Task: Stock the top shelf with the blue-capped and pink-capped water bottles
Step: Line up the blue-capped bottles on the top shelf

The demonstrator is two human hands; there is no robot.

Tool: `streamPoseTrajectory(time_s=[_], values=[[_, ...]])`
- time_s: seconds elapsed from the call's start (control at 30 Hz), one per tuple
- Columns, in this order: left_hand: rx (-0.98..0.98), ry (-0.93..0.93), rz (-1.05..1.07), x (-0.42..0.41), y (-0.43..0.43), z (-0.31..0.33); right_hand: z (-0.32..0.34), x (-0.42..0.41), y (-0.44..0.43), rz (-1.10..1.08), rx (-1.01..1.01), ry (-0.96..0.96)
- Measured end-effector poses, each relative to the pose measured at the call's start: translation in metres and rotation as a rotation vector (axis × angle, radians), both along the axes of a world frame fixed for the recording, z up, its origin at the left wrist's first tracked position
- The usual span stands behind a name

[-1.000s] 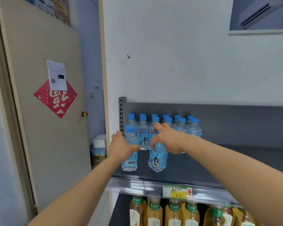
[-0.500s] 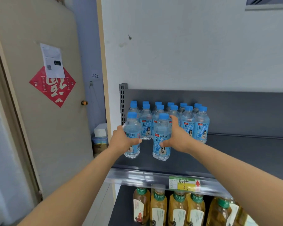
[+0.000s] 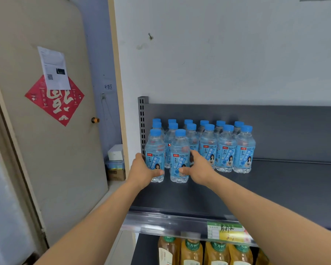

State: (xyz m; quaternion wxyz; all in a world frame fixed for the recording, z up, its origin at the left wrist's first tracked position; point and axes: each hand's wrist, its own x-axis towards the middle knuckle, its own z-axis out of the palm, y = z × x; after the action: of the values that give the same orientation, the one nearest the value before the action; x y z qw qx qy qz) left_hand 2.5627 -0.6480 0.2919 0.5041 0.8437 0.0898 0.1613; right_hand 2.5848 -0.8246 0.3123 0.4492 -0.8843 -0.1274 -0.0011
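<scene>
Left bottle (image 3: 155, 150) and right bottle (image 3: 180, 150), blue-capped, upright at the left end of the top shelf (image 3: 266, 192), my left hand (image 3: 142, 170) wrapped round one, my right hand (image 3: 200, 167) gripping the other, back rows (image 3: 225, 148) just behind, tea bottles (image 3: 191, 252) below, door (image 3: 46, 150) leftward

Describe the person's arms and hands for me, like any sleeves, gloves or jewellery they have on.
The left hand and the right hand are both bare: no gloves, and no rings show on the parts in view. The left forearm and right forearm are bare too, with no sleeve, watch or wristband visible up to the frame's edge.
</scene>
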Motion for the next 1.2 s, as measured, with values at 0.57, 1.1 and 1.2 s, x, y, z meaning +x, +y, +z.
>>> streamPoseTrajectory(time_s=[0.57,1.1,1.2], values=[[0.013,-0.014,0.067,-0.012,0.004,0.002,-0.014,-0.022,-0.012,-0.089,0.038,-0.056],[0.254,0.142,-0.361,-0.177,-0.135,-0.127,-0.142,-0.203,-0.117,0.067,-0.06,0.057],[0.341,0.423,-0.441,-0.192,-0.139,-0.187,-0.201,-0.208,-0.13,0.103,-0.203,0.265]])
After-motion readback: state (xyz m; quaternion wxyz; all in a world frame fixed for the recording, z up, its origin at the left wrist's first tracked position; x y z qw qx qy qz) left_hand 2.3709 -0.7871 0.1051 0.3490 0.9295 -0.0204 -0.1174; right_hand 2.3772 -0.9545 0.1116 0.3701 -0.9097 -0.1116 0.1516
